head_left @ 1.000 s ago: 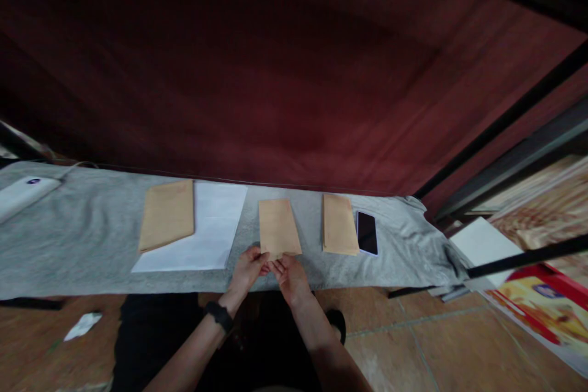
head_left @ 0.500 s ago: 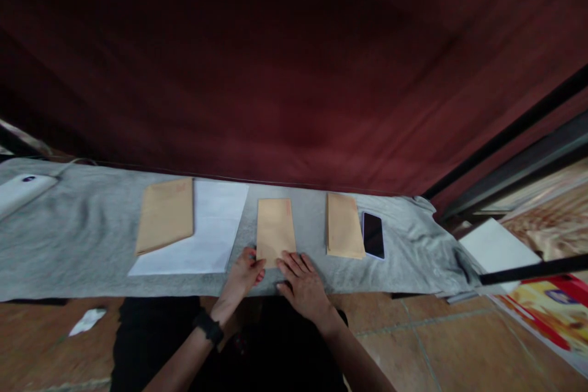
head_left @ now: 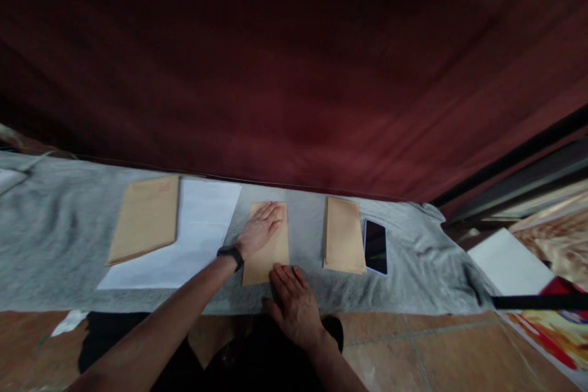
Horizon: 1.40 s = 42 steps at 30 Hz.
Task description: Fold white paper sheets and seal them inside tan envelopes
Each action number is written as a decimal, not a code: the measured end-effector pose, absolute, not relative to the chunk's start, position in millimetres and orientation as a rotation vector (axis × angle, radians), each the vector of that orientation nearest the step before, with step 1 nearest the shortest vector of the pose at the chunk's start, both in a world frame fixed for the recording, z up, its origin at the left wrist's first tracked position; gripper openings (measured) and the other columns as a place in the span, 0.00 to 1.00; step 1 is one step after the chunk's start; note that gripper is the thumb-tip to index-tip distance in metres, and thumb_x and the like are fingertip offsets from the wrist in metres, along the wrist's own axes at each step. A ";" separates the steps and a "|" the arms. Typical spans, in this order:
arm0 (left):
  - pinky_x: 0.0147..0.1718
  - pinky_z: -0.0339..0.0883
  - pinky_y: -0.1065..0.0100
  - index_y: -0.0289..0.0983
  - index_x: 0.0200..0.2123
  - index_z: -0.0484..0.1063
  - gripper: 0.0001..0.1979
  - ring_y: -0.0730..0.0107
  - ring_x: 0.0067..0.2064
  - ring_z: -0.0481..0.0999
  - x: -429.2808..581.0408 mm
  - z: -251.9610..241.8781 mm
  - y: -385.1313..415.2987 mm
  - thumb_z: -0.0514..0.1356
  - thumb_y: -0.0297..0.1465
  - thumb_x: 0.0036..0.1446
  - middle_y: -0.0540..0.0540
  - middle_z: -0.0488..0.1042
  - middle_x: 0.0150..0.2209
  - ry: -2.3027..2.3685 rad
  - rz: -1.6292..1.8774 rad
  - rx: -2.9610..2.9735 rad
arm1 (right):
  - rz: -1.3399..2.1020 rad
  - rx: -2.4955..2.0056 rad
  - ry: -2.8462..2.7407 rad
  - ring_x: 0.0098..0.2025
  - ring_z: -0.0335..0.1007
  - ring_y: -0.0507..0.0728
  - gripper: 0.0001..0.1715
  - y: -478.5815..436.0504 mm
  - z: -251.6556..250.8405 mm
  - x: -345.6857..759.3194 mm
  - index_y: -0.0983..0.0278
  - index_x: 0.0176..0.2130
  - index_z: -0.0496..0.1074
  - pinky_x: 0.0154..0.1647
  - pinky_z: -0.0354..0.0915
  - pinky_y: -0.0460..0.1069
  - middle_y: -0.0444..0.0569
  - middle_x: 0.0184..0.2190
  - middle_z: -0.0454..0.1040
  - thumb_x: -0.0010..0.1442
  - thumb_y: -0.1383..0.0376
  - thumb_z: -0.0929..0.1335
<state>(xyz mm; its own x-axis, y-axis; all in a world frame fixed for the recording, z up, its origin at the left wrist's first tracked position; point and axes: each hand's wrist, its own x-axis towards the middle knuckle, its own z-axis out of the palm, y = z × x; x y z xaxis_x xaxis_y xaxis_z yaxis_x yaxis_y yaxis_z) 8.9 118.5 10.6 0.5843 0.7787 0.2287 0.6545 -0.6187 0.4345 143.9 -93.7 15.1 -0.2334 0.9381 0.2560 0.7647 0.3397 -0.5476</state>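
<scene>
Kraft envelope, brown, single (head_left: 275, 248): lies flat on the grey cloth-covered surface (head_left: 305, 233), in the middle, its near edge toward the person.

Left hand (head_left: 260, 229): black wristband (head_left: 232, 254) at the wrist; palm down across the envelope, fingers straight and close together, tips near its far edge, gripping nothing.

Right hand (head_left: 294, 306): palm down, fingers extended, thumb held apart, fingertips on the envelope's near right corner, nothing grasped.

Left envelope stack, brown (head_left: 144, 220): rests partly over white paper (head_left: 206, 220), well apart from the hands.

Right envelope stack, brown (head_left: 343, 236): edges slightly uneven; set to the right of the middle envelope, with cloth showing between.

Smartphone (head_left: 376, 247): dark screen up, pale lilac edge; just beside the right stack.

Curtain, dark red (head_left: 275, 86): hangs behind the surface.

Floor (head_left: 450, 355): brown tile, pale joints.
</scene>
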 end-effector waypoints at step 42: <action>0.68 0.55 0.59 0.41 0.71 0.53 0.29 0.64 0.69 0.61 -51.3 14.6 -27.2 0.48 0.43 0.71 0.45 0.60 0.70 0.688 0.361 2.862 | 0.134 -1.694 -2.340 0.73 0.48 0.57 0.32 27.4 -1.3 161.0 0.66 0.71 0.52 0.74 0.47 0.57 0.51 0.72 0.51 0.74 0.57 0.58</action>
